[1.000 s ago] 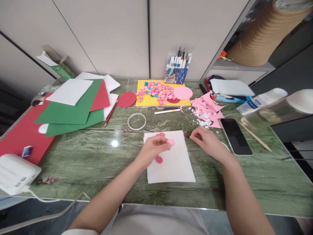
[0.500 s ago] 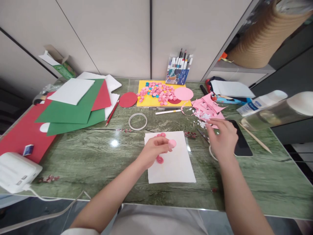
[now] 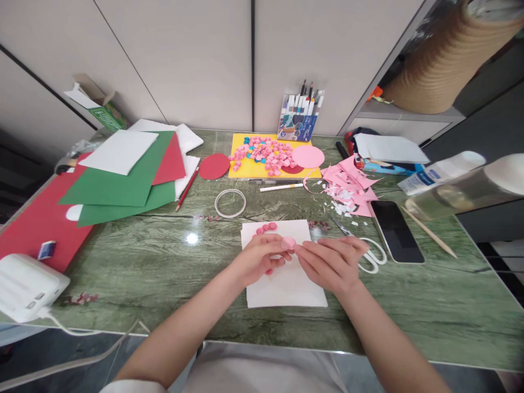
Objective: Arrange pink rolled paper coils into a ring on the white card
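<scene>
A small pale pink paper disc point(image 3: 289, 242) is pinched between the thumb and fingers of my left hand point(image 3: 262, 256). My right hand point(image 3: 331, 262) meets the disc's right edge, its fingertips pressed together there. Both hands are over a stack of white paper sheets point(image 3: 286, 292). Several small dark pink discs point(image 3: 266, 227) lie in a curve near the upper left of the sheet, and another peeks out below my left hand. White-handled scissors point(image 3: 373, 255) rest just beyond my right hand, partly covered by it.
A yellow sheet point(image 3: 241, 170) at the back bears many pink and blue pieces. Pink paper scraps point(image 3: 347, 177), a phone point(image 3: 397, 232) and bottles point(image 3: 462, 188) are on the right. A tape roll point(image 3: 230, 203) lies centrally; coloured sheets point(image 3: 114, 185) and a white charger point(image 3: 30, 289) are left.
My right hand has come from beside the pink scraps, left and nearer to me, to the disc in my left hand. The scissors and phone are more exposed. My left hand has barely moved.
</scene>
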The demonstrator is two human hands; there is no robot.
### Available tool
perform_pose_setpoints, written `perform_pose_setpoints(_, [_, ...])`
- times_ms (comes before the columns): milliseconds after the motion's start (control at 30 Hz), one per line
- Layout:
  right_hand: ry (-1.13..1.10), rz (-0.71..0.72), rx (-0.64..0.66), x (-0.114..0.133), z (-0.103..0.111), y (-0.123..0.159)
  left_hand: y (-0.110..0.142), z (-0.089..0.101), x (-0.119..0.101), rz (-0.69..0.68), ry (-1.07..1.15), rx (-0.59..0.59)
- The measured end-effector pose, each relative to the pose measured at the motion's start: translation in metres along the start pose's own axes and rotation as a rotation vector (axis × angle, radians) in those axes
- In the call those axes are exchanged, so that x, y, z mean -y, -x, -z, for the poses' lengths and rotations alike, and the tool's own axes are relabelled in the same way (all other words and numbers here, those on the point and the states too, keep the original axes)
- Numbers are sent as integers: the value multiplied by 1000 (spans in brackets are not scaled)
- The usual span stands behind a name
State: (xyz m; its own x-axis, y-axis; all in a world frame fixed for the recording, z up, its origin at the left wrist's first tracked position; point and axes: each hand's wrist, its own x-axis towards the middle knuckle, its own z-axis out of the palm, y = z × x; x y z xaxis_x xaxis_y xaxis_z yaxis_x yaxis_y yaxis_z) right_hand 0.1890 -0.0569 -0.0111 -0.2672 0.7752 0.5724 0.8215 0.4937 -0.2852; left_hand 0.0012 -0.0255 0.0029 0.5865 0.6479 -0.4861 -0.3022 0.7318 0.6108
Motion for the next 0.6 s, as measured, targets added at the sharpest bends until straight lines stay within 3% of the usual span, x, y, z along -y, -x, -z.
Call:
perform_pose_setpoints(300, [-84, -53, 204, -6, 1, 12, 3, -3, 1, 3, -29, 0])
perform_pose_setpoints(367, [-69, -46, 116, 0, 3, 6, 5, -3, -1, -10, -103, 16])
perform_pose_setpoints(433, [-51, -75, -76, 6, 4, -2, 8, -2, -4, -17, -225, 44])
perform_pose_setpoints(500, [-88, -205, -215, 9, 3, -10, 11, -1, -9, -37, -366, 54])
perform_pose_setpoints(600, [-311, -498, -139, 5, -3, -16, 14, 4, -18, -221, -626, -102])
